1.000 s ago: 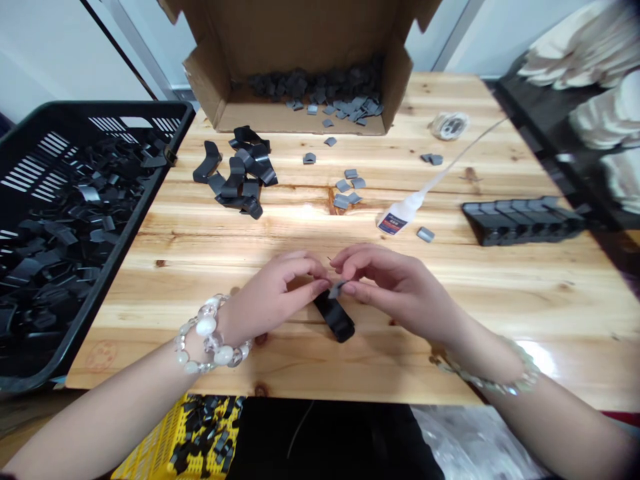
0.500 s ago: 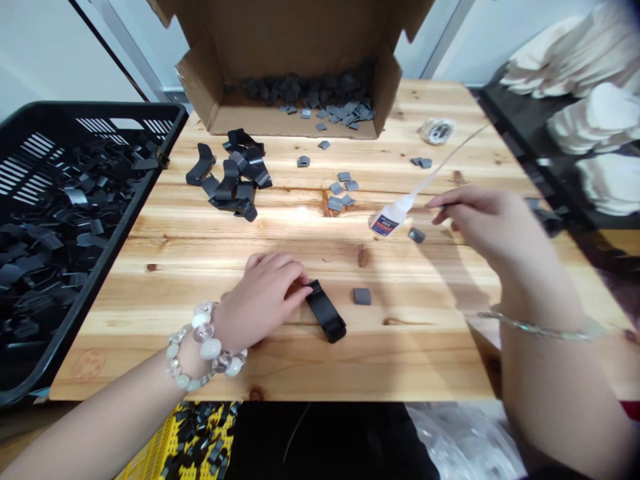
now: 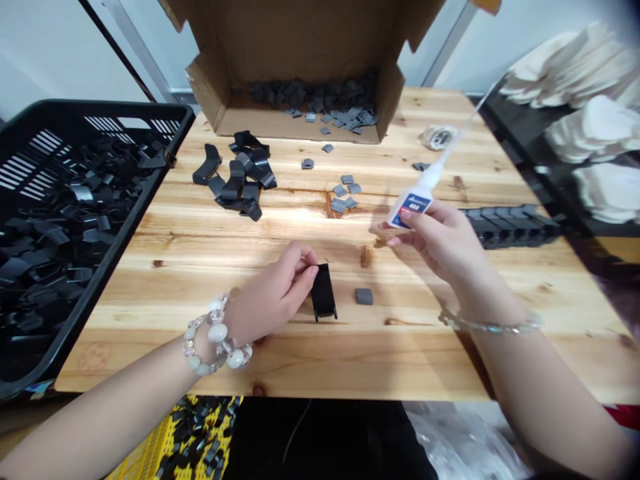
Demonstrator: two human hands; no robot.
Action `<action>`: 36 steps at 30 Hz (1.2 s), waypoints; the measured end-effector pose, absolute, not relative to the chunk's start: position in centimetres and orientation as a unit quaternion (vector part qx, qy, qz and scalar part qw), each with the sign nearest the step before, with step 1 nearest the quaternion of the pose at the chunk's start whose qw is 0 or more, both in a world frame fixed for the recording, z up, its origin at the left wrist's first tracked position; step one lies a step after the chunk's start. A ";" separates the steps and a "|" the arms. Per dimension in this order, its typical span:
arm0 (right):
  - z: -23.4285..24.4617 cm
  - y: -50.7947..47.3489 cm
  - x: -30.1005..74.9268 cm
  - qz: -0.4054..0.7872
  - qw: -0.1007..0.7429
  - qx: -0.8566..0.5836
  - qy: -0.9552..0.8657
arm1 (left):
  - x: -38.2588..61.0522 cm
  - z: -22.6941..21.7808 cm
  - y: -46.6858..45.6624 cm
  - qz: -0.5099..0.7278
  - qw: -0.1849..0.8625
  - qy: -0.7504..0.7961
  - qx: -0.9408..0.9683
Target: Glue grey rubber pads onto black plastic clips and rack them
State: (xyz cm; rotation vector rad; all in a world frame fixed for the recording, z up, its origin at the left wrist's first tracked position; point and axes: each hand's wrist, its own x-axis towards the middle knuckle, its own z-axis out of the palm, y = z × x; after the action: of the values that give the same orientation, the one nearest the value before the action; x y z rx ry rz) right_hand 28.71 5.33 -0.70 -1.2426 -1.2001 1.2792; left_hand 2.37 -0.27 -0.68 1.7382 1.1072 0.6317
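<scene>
My left hand [image 3: 273, 293] pinches the left edge of a black plastic clip [image 3: 323, 292], which stands tilted on the wooden table [image 3: 210, 250]. Just right of the clip lies a small grey pad [image 3: 364, 296], untouched. My right hand [image 3: 440, 240] is raised over the table and grips a white glue bottle [image 3: 417, 199] with a long thin nozzle that points up and to the right. A bead bracelet sits on my left wrist and a thin bangle on my right.
A black crate [image 3: 75, 213] of black clips stands at the left. An open cardboard box [image 3: 300, 73] with grey pads is at the back. Loose black clips [image 3: 240, 175] and grey pads [image 3: 345, 190] lie mid-table. A row of finished black pieces [image 3: 510, 223] sits at the right.
My right hand dropped the grey pad beside the clip, reached right to the glue bottle and lifted it. My left hand stood the black clip up.
</scene>
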 end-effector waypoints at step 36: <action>2.0 3.5 27.5 0.631 0.420 -0.437 -0.484 | 2.9 -0.4 0.2 0.333 0.711 0.363 0.502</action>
State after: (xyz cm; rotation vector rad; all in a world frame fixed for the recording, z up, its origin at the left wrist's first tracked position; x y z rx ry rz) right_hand 27.48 3.52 1.97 -1.0964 -1.2125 1.5814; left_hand 2.90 0.17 -0.38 1.1145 0.8053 0.7378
